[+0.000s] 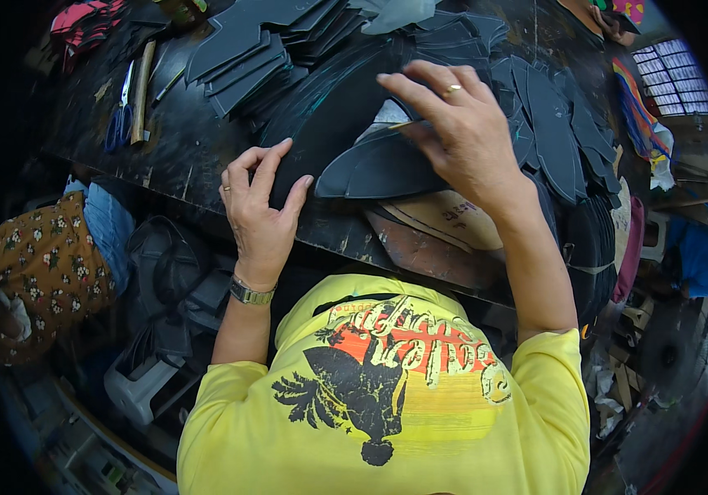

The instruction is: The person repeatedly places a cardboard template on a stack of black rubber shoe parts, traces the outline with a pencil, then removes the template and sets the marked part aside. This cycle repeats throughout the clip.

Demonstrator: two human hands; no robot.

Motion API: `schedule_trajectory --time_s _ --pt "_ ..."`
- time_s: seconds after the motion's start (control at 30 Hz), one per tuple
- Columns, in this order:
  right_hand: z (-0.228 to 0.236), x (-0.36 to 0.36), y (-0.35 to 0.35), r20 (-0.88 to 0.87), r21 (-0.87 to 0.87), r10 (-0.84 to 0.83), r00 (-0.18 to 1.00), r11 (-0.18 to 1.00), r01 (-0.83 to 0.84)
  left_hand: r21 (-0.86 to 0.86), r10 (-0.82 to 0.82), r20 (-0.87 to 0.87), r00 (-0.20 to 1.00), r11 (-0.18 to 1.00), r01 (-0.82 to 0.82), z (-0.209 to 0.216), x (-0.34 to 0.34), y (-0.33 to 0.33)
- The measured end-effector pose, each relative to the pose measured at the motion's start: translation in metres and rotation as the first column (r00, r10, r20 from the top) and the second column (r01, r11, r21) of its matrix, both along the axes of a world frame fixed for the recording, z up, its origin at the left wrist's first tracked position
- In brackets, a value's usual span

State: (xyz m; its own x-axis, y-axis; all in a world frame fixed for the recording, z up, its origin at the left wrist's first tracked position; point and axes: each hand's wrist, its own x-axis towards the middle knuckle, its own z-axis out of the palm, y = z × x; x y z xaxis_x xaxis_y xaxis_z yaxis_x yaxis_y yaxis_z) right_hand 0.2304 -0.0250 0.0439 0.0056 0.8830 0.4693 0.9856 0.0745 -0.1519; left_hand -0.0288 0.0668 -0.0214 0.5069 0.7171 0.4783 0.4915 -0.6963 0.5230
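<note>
My left hand (259, 194) rests at the near edge of a large black sheet (308, 132), fingers apart and fingertips touching it. Over the stacked black material, my right hand (465, 124) is raised with its fingers spread. Something thin and yellowish shows by its thumb tip; whether the hand holds it is unclear. Below that hand lies a dark pointed piece (378, 169) with a curved edge. A grey-white patch (388, 115) shows between this piece and the sheet. A tan board with handwritten marks (444, 216) sticks out underneath at the table edge.
Stacks of cut black pieces (246, 62) cover the far table (181, 169), and more black pieces (556, 115) lie to the right. Blue-handled scissors (120, 115) and a wooden stick (143, 91) lie at left. A grey plastic stool (143, 392) stands below left.
</note>
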Motion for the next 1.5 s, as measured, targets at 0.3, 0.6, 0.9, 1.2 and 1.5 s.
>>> schedule_trajectory --time_s 0.3,0.6,0.9,1.2,1.5 --pt "-0.015 -0.006 0.037 -0.102 -0.031 0.01 0.995 0.999 -0.013 0.065 -0.038 0.118 0.992 0.997 0.03 -0.011 0.002 0.0" --pt "0.009 0.005 0.023 -0.144 0.2 0.127 0.982 0.975 -0.097 -0.003 -0.097 0.349 0.932 0.995 0.105 -0.005 -0.005 0.005" --pt "0.043 0.045 -0.047 -0.569 -0.325 -0.269 0.777 0.942 0.088 0.033 -0.031 -0.024 0.999 0.999 0.032 -0.003 -0.01 0.006" --pt "0.005 -0.003 -0.003 -0.119 -0.02 -0.022 0.993 1.0 0.02 0.143 0.004 -0.003 1.0 0.99 -0.004 -0.017 -0.005 0.0" --pt "-0.012 -0.019 0.027 0.001 0.05 0.153 0.988 0.987 -0.153 0.177 -0.065 0.065 0.996 0.983 0.053 -0.02 -0.01 0.005"
